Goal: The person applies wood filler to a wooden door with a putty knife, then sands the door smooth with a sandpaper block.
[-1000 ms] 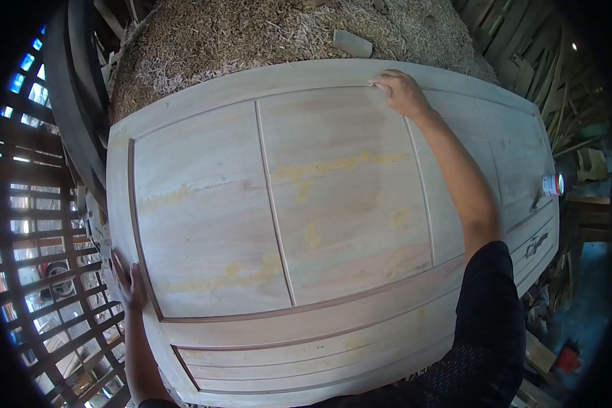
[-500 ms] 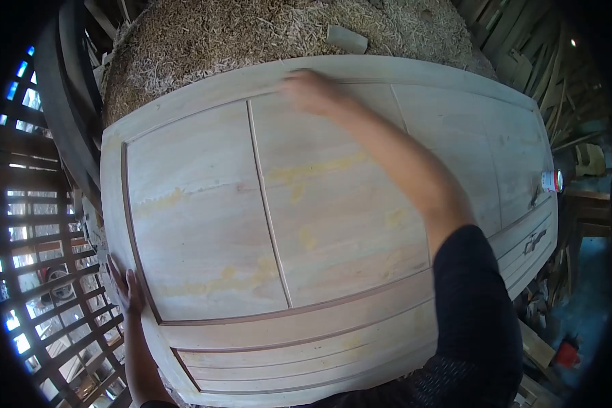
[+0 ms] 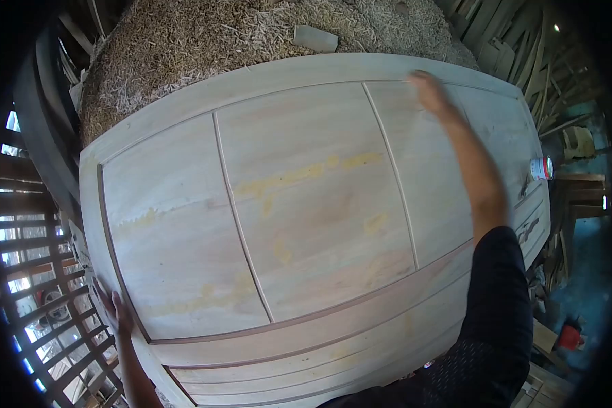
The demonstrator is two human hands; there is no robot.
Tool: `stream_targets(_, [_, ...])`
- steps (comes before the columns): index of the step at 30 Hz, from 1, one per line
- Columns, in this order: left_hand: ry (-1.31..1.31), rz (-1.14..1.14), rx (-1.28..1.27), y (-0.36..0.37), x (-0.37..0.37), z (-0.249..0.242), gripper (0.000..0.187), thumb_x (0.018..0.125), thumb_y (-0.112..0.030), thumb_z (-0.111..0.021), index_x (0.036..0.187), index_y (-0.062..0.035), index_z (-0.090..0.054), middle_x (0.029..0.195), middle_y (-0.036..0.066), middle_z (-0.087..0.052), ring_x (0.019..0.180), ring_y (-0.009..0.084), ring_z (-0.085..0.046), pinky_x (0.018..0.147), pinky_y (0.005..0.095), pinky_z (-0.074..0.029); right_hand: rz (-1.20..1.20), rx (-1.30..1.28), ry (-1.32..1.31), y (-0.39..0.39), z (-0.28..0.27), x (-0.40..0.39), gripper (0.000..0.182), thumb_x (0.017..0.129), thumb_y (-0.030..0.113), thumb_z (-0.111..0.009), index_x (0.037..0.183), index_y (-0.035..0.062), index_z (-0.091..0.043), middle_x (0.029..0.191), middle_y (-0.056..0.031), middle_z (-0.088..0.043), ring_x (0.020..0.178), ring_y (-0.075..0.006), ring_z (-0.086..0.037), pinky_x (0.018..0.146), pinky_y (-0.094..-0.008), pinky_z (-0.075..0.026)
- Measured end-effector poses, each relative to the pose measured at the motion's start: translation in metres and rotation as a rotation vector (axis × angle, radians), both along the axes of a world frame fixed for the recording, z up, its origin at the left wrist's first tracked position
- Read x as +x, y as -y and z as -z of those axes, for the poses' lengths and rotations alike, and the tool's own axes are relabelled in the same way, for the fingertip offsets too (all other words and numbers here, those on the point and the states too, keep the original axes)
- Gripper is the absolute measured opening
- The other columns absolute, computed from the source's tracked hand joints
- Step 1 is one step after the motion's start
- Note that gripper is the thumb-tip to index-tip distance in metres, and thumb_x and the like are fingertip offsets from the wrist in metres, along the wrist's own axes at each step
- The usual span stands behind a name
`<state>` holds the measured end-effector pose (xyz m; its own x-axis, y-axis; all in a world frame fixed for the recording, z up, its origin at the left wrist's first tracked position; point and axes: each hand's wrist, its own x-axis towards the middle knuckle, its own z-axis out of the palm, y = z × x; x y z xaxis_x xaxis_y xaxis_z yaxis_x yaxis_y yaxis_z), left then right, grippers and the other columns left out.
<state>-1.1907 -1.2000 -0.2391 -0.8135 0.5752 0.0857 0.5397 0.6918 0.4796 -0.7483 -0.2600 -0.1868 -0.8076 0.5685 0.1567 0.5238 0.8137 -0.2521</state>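
Note:
A large pale wooden panel [image 3: 306, 238], with raised strips and yellowish patches, lies across the view. At its far edge, right of the middle, is my right hand [image 3: 430, 94], blurred and with its fingers bent together; whatever they may hold is too small to make out. My left hand [image 3: 117, 311] rests on the panel's left edge, with the fingers spread and nothing in them. A small can [image 3: 541, 168] with a white and red label stands near the panel's right end.
Wood shavings [image 3: 183, 47] are heaped beyond the panel, with a small board piece [image 3: 315, 39] on them. A slatted wooden lattice [image 3: 41, 285] is at the left. Stacked wood strips [image 3: 510, 41] and a red object [image 3: 570, 337] are at the right.
My right hand has swept to the right along the panel's far edge. The view has shifted slightly, and my left hand remains at the left edge.

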Motion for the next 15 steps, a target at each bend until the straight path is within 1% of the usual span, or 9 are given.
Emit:
stream_targets(2, [0.001, -0.001, -0.001, -0.001, 0.0, -0.001, 0.071, 0.109, -0.038, -0.046, 0.166, -0.0044, -0.021, 0.172, 0.02, -0.021, 0.16, 0.0338, -0.016, 0.128, 0.046, -0.011, -0.046, 0.187, 0.132, -0.004, -0.034, 0.04, 0.038, 0.078, -0.009, -0.062, 0.112, 0.0038, -0.073, 0.12, -0.0217, -0.07, 0.119, -0.0385, -0.064, 0.1, -0.0456, -0.053])
stream_targets(3, [0.004, -0.007, -0.007, 0.0, 0.001, -0.001, 0.07, 0.109, -0.037, -0.045, 0.166, -0.0041, -0.021, 0.172, 0.019, -0.021, 0.16, 0.0329, -0.016, 0.129, 0.0452, -0.011, -0.056, 0.18, 0.136, 0.01, -0.037, 0.025, 0.038, 0.078, -0.009, -0.062, 0.112, 0.0038, -0.073, 0.12, -0.0217, -0.07, 0.119, -0.0385, -0.064, 0.1, -0.0456, -0.053])
stream_targets(5, [-0.001, -0.039, -0.026, 0.001, 0.002, -0.002, 0.069, 0.109, -0.036, -0.045, 0.166, -0.0034, -0.021, 0.172, 0.018, -0.021, 0.16, 0.0311, -0.016, 0.129, 0.0437, -0.01, -0.28, 0.247, 0.125, 0.043, -0.028, -0.022, 0.04, 0.077, -0.009, -0.063, 0.114, 0.0033, -0.072, 0.123, -0.0237, -0.069, 0.123, -0.0401, -0.062, 0.106, -0.045, -0.05])
stream_targets(7, [0.06, -0.087, 0.025, 0.01, -0.003, 0.006, 0.074, 0.106, -0.033, -0.049, 0.165, -0.0007, -0.019, 0.171, 0.021, -0.023, 0.159, 0.0374, -0.016, 0.129, 0.0456, -0.01, -0.245, 0.235, 0.127, 0.041, -0.015, -0.034, 0.043, 0.076, -0.009, -0.065, 0.117, 0.0025, -0.071, 0.126, -0.0241, -0.068, 0.126, -0.0404, -0.06, 0.111, -0.0446, -0.047])
stream_targets(8, [-0.046, -0.087, -0.147, 0.015, -0.006, 0.006, 0.076, 0.104, -0.033, -0.052, 0.165, -0.0001, -0.021, 0.171, 0.022, -0.023, 0.159, 0.0385, -0.017, 0.129, 0.0458, -0.011, -0.152, 0.329, 0.045, 0.027, -0.001, -0.016, 0.047, 0.076, -0.011, -0.063, 0.12, 0.0021, -0.071, 0.127, -0.0237, -0.067, 0.125, -0.0411, -0.06, 0.111, -0.0456, -0.047])
stream_targets(9, [-0.145, -0.094, -0.312, 0.012, -0.005, 0.003, 0.078, 0.101, -0.034, -0.054, 0.164, 0.0005, -0.022, 0.171, 0.023, -0.023, 0.159, 0.0395, -0.018, 0.129, 0.046, -0.011, -0.101, 0.288, 0.086, 0.002, 0.011, 0.001, 0.054, 0.075, -0.018, -0.057, 0.124, 0.0022, -0.07, 0.133, -0.0262, -0.063, 0.131, -0.0425, -0.056, 0.113, -0.0447, -0.047])
stream_targets(10, [-0.081, -0.115, -0.254, -0.005, 0.005, -0.016, 0.081, 0.099, -0.036, -0.057, 0.164, 0.0007, -0.023, 0.17, 0.024, -0.024, 0.159, 0.0409, -0.018, 0.129, 0.0473, -0.012, -0.159, 0.374, 0.084, 0.005, 0.003, 0.003, 0.044, 0.081, -0.014, -0.057, 0.12, 0.0012, -0.07, 0.12, -0.0227, -0.067, 0.119, -0.0421, -0.061, 0.104, -0.0456, -0.05])
stream_targets(13, [0.035, -0.143, -0.091, -0.022, 0.01, -0.028, 0.088, 0.095, -0.043, -0.061, 0.163, 0.0003, -0.025, 0.168, 0.026, -0.027, 0.158, 0.0445, -0.017, 0.128, 0.0509, -0.015, -0.203, 0.188, 0.096, 0.073, -0.014, -0.08, 0.037, 0.083, -0.013, -0.056, 0.114, 0.0016, -0.071, 0.11, -0.0219, -0.067, 0.111, -0.0435, -0.063, 0.094, -0.0479, -0.051])
stream_targets(15, [0.057, -0.153, -0.079, -0.024, 0.013, -0.034, 0.09, 0.095, -0.046, -0.062, 0.163, -0.0006, -0.025, 0.167, 0.027, -0.028, 0.158, 0.046, -0.017, 0.128, 0.0516, -0.016, -0.412, 0.052, -0.077, 0.18, -0.022, -0.177, 0.032, 0.083, -0.011, -0.057, 0.108, 0.0024, -0.072, 0.103, -0.0211, -0.066, 0.102, -0.0437, -0.064, 0.087, -0.0511, -0.05])
